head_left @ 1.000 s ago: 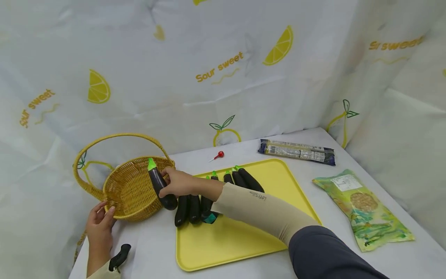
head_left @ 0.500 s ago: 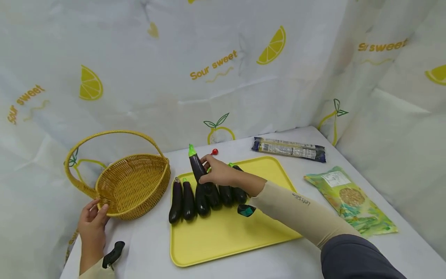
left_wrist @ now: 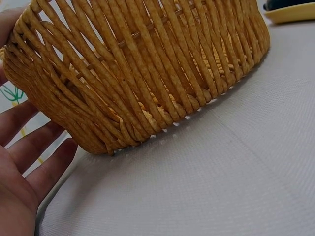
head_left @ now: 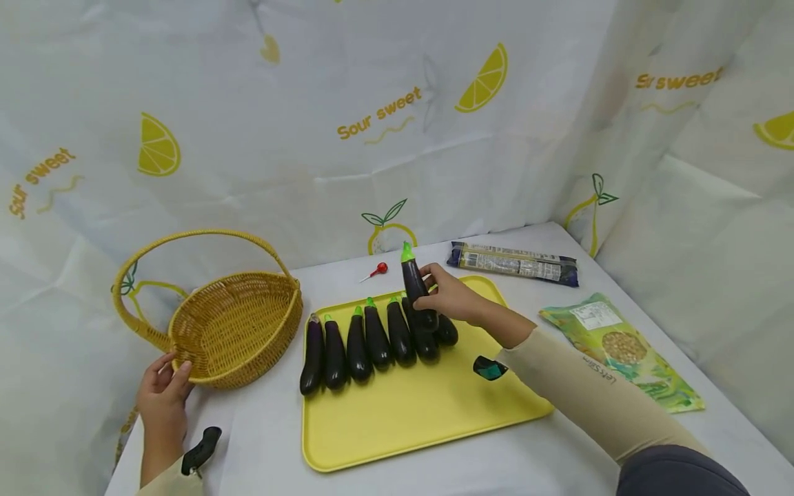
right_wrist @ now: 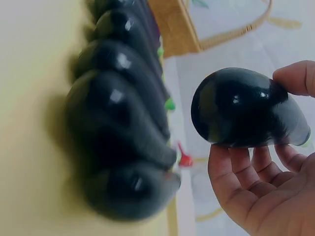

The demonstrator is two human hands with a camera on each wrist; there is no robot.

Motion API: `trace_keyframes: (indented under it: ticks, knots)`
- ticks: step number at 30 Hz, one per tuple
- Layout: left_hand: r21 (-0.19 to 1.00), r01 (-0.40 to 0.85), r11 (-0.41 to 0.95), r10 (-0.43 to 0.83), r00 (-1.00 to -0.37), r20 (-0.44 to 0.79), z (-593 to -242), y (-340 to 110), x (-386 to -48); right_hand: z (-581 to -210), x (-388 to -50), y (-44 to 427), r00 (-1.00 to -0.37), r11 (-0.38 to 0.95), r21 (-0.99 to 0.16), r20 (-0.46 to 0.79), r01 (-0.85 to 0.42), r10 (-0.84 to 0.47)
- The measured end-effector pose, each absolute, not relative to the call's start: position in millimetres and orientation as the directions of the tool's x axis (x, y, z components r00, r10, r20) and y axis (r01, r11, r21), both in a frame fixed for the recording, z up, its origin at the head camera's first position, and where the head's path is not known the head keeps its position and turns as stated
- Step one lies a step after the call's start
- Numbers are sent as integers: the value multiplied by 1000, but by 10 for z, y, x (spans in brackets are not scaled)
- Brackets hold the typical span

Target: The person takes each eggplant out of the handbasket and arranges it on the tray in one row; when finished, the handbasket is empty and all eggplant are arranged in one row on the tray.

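My right hand (head_left: 455, 297) grips a dark purple eggplant (head_left: 414, 279) with a bright green stem, holding it stem up above the row. Thumb and fingers pinch the held eggplant (right_wrist: 241, 108) from opposite sides in the right wrist view. Several more eggplants (head_left: 358, 350) lie side by side on a yellow tray (head_left: 397, 427). At the left, my left hand (head_left: 163, 399) holds the near-left rim of a woven basket (head_left: 229, 331) with a tall handle. In the left wrist view, fingers (left_wrist: 54, 157) spread against the outside of the basket's wall (left_wrist: 147, 73).
Behind the tray lies a red lollipop-like item (head_left: 380, 269) with a thin white stick. A long dark-ended packet (head_left: 513, 264) sits at the back right. A green and yellow bag (head_left: 623, 351) lies right of the tray. Printed white cloth hangs behind the table.
My right hand has carried the eggplant from beside the basket rightward to the right end of the row. My left hand stays at the basket's rim.
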State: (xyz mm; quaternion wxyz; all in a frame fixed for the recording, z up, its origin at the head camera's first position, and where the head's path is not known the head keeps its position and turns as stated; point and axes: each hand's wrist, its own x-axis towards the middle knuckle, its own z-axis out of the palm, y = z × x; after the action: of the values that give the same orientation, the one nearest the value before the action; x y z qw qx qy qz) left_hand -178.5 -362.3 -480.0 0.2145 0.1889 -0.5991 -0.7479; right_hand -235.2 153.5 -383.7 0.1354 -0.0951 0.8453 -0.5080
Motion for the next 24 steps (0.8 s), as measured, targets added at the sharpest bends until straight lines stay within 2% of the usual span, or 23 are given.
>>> trace_keyframes:
  ticks: [7, 11, 17, 24]
  knots:
    - [985, 60, -162, -538, -842, -37, -4800, -3565, -1774, -3989, -2289, 2045, -958, 459, -888, -157, 30, -240]
    - [980, 90, -179, -545, -838, -22, -4794, -3562, -1781, -4084, -2298, 2238, -959, 433, -899, -181, 71, -219]
    - [975, 112, -192, -545, -838, -11, -4781, -3552, -1781, -4267, -2296, 2295, -945, 446, -883, -259, 148, -199]
    - [970, 123, -212, -545, -839, -12, -4809, -3560, -1776, -4345, -2266, 2280, -945, 497, -852, -281, 165, -168]
